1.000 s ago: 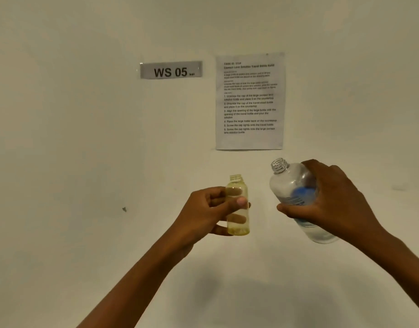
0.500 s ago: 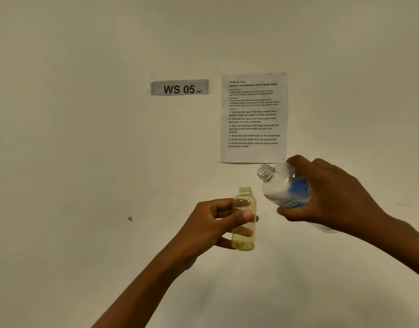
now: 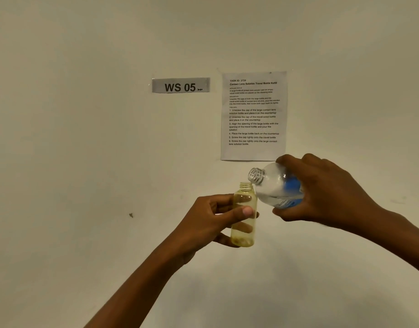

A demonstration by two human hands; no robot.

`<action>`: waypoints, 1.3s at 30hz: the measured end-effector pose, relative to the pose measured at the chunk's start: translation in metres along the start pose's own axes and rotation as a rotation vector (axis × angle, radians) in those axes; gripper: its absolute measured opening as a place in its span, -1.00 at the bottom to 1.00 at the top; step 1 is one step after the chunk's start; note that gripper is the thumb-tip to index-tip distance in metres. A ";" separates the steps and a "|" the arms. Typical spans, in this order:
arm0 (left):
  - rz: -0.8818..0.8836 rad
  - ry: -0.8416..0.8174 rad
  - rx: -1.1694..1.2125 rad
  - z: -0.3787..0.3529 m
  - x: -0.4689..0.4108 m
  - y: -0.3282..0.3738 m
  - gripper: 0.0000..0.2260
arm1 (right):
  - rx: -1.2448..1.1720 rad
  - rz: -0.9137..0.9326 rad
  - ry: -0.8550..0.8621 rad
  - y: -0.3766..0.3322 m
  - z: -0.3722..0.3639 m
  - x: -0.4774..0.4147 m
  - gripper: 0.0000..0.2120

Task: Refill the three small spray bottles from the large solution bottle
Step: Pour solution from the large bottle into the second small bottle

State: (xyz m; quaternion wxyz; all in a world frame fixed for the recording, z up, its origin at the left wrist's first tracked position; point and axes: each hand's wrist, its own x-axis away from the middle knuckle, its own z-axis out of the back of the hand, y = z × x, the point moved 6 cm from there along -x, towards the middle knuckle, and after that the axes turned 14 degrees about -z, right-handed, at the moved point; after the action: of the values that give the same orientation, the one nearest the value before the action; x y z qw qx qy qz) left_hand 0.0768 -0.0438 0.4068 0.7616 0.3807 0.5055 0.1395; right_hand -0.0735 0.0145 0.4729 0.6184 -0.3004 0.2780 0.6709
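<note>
Head view, before a pale wall: left hand grips small bottle, right hand grips large bottle.

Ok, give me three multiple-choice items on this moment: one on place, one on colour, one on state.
1. The neck of the large bottle is:
A) below the base of the small bottle
B) just above and right of its mouth
C) inside a sink

2. The small bottle's tint is:
A) yellowish
B) red
C) black

3. The large bottle is:
A) capped and upright
B) lying on a counter
C) uncapped and tilted

Key:
1 B: the threaded neck hangs beside the small mouth.
2 A: its clear wall looks yellow in the left hand.
3 C: bare threads show, and the right hand tips it leftward.
</note>
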 end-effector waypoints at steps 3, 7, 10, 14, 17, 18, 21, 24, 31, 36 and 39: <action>0.008 0.006 -0.003 0.002 0.002 -0.001 -0.68 | 0.029 -0.001 -0.023 -0.002 -0.001 -0.002 -0.31; 0.008 0.016 -0.022 0.005 0.004 -0.003 -0.73 | 0.050 0.004 -0.035 -0.005 -0.001 -0.004 -0.33; 0.013 0.025 -0.027 0.007 0.004 -0.004 -0.73 | 0.062 0.013 -0.042 -0.007 0.000 -0.005 -0.34; 0.015 0.029 -0.029 0.009 0.004 -0.005 -0.74 | 0.064 0.024 -0.051 -0.008 0.000 -0.008 -0.33; 0.021 0.025 -0.022 0.009 0.004 -0.007 -0.75 | 0.065 0.037 -0.053 -0.009 -0.001 -0.009 -0.34; 0.023 0.022 -0.020 0.009 0.004 -0.008 -0.76 | 0.067 0.040 -0.056 -0.010 -0.001 -0.009 -0.33; 0.022 0.016 -0.013 0.010 0.005 -0.010 -0.79 | 0.051 0.047 -0.050 -0.011 -0.003 -0.010 -0.33; 0.023 0.015 -0.009 0.010 0.004 -0.012 -0.79 | 0.034 0.055 -0.037 -0.010 -0.005 -0.012 -0.32; 0.030 0.017 -0.011 0.011 0.002 -0.017 -0.80 | 0.038 0.067 -0.024 -0.007 -0.009 -0.014 -0.30; 0.030 0.021 -0.012 0.012 0.001 -0.018 -0.77 | 0.059 0.053 -0.043 -0.007 -0.009 -0.014 -0.30; 0.032 0.027 -0.010 0.012 0.001 -0.018 -0.76 | 0.096 0.039 -0.072 -0.007 -0.011 -0.015 -0.29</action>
State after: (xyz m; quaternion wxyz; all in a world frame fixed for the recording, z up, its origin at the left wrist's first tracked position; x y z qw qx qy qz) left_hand 0.0847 -0.0609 0.3959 0.7542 0.3831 0.5089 0.1593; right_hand -0.0651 -0.0025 0.4768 0.6286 -0.2407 0.2931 0.6789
